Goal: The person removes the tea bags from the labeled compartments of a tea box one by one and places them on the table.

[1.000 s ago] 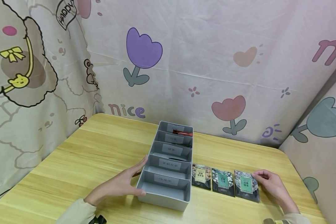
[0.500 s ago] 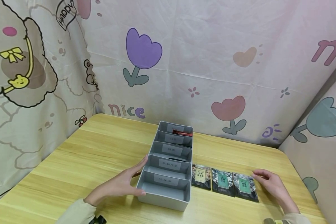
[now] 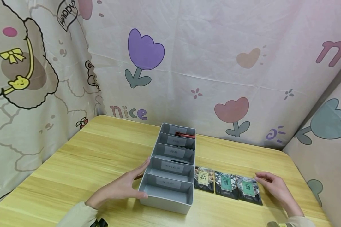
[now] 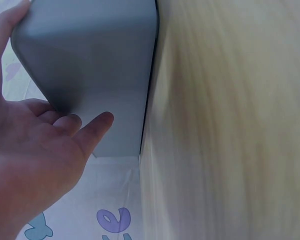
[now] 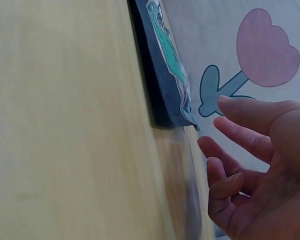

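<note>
In the head view my left hand (image 3: pixel 120 187) rests at the near left corner of a long grey divided storage box (image 3: pixel 166 205), thumb at the front corner and fingers along the left side. In the left wrist view, spread fingers (image 4: pixel 97 131) lie against the grey wall. To the box's right, a tea packet with a yellow label (image 3: pixel 203 179), a tea packet with a green label (image 3: pixel 226 183) and another green-labelled tea packet (image 3: pixel 248 189) lie in a row. Just right of the last packet is my right hand (image 3: pixel 277 189), holding nothing, its fingertips close to the packet's edge.
The box's far compartment holds a red packet (image 3: pixel 184 135); a dark packet (image 3: pixel 182 162) shows in the middle one. Paper labels mark each divider. The wooden table (image 3: pixel 96 151) runs back to a printed curtain (image 3: pixel 182 63), which also hangs at both sides.
The rightmost tea packet has slid left against the middle one, and my right hand has shifted slightly left beside it. My left hand and the box have stayed put.
</note>
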`<state>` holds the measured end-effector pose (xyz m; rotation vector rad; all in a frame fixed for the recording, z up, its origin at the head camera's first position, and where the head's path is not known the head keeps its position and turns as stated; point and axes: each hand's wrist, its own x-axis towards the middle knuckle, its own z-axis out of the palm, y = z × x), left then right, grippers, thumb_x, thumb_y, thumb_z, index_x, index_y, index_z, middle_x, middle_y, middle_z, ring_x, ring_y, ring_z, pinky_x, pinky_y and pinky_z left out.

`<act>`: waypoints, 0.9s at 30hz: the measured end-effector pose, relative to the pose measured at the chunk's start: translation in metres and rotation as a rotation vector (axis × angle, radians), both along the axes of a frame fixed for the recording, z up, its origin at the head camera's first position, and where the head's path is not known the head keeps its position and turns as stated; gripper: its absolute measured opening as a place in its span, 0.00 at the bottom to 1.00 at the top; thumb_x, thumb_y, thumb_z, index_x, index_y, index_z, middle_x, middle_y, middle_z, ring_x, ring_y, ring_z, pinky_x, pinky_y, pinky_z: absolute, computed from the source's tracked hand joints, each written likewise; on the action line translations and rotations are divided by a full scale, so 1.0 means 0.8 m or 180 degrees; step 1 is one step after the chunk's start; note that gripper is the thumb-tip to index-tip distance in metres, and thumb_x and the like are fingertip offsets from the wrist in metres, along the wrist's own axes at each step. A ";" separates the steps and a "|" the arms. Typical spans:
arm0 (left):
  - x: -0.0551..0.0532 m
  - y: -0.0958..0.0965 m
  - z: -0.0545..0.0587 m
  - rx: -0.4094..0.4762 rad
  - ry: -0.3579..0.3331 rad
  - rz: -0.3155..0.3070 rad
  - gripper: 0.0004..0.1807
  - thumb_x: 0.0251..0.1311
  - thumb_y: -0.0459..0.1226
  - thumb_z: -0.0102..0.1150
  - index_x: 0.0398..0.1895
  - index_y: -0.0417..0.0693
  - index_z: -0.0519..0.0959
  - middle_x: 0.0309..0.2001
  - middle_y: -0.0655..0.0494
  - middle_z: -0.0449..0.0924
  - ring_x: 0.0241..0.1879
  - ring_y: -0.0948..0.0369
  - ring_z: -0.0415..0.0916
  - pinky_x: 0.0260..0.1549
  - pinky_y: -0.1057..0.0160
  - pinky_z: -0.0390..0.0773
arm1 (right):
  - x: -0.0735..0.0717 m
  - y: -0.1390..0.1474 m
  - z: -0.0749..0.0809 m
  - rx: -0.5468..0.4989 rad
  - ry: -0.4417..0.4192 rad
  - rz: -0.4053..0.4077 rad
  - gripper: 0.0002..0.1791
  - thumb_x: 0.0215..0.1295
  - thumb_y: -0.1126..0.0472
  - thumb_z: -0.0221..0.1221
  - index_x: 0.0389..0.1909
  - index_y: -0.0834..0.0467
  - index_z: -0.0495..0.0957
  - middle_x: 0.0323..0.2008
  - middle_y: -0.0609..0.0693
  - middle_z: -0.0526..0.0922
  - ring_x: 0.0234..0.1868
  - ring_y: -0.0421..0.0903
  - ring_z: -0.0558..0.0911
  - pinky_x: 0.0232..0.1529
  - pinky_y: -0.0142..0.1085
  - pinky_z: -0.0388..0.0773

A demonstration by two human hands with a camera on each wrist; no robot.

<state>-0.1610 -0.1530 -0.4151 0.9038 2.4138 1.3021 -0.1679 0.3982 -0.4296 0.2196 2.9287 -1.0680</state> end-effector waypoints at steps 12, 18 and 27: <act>0.000 0.000 0.000 0.0028 0.0020 -0.0029 0.60 0.52 0.47 0.70 0.77 0.45 0.37 0.75 0.37 0.35 0.68 0.35 0.51 0.59 0.31 0.56 | 0.000 -0.039 0.017 0.0056 0.0169 0.0134 0.22 0.67 0.56 0.59 0.54 0.69 0.77 0.51 0.65 0.79 0.46 0.52 0.75 0.39 0.36 0.74; 0.000 0.002 -0.003 0.0000 0.0014 -0.0052 0.60 0.52 0.47 0.70 0.77 0.46 0.38 0.75 0.38 0.36 0.68 0.35 0.52 0.59 0.31 0.57 | -0.003 -0.073 0.027 -0.0032 0.0271 0.0330 0.19 0.68 0.57 0.60 0.53 0.66 0.79 0.48 0.59 0.81 0.41 0.48 0.74 0.34 0.37 0.72; -0.001 0.000 -0.001 0.0015 0.0034 -0.0025 0.60 0.52 0.47 0.70 0.77 0.46 0.37 0.75 0.37 0.36 0.65 0.33 0.55 0.58 0.30 0.56 | -0.037 -0.130 0.038 0.0340 0.0940 0.1117 0.13 0.65 0.64 0.61 0.47 0.65 0.82 0.41 0.53 0.85 0.34 0.44 0.77 0.26 0.33 0.74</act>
